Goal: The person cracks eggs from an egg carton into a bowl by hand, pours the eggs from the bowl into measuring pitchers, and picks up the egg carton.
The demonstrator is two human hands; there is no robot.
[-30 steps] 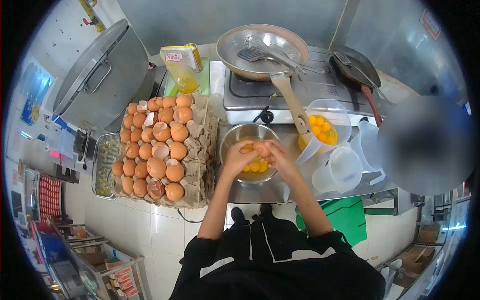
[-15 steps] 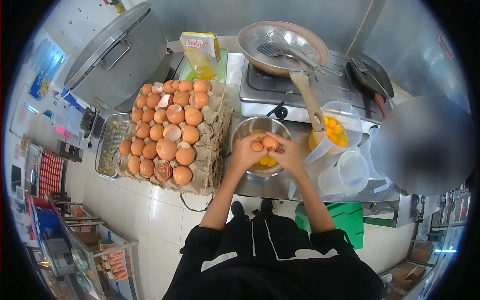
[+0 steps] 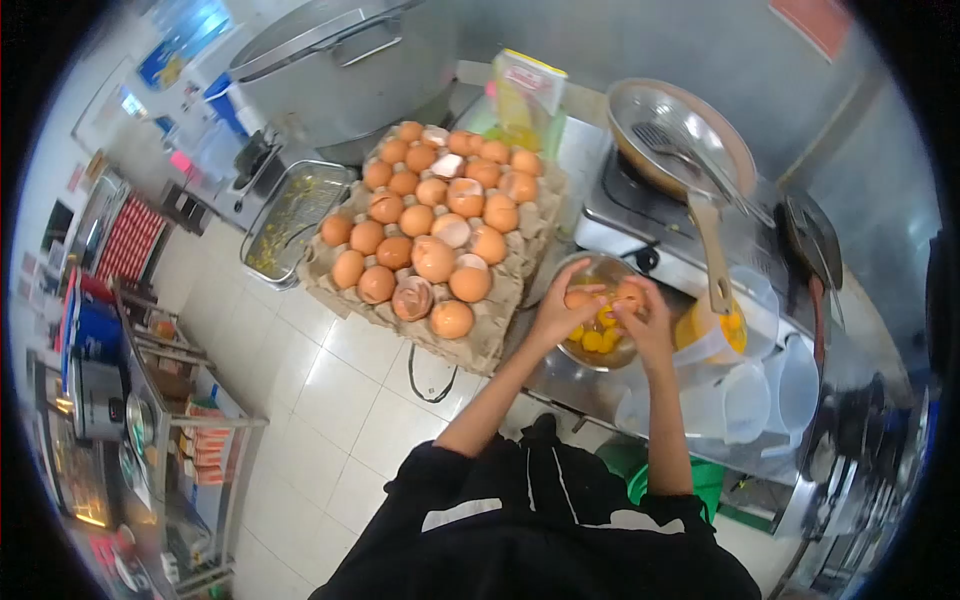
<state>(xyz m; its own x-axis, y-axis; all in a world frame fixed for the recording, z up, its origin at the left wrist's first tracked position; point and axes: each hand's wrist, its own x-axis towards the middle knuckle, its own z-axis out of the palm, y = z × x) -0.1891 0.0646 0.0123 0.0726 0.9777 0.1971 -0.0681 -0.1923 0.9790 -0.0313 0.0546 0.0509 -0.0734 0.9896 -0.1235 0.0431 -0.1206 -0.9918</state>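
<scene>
My left hand is closed around a brown eggshell half over the left side of a steel bowl. Across from it, my right hand grips another brown eggshell piece at the bowl's right side. Between the two hands a yolk shows, above several more yolks lying in clear egg white. To the left, a stacked cardboard egg tray carries many brown eggs and cracked, emptied shells.
A measuring jug with yolks stands right of the bowl, near clear plastic jugs. Behind are a stove and a frying pan with its handle jutting forward. A large pot and wire basket sit at left.
My hands have moved apart, and the egg between them is now split, a shell piece in each hand and a yolk showing between. The view has turned, shifting everything rightward.
</scene>
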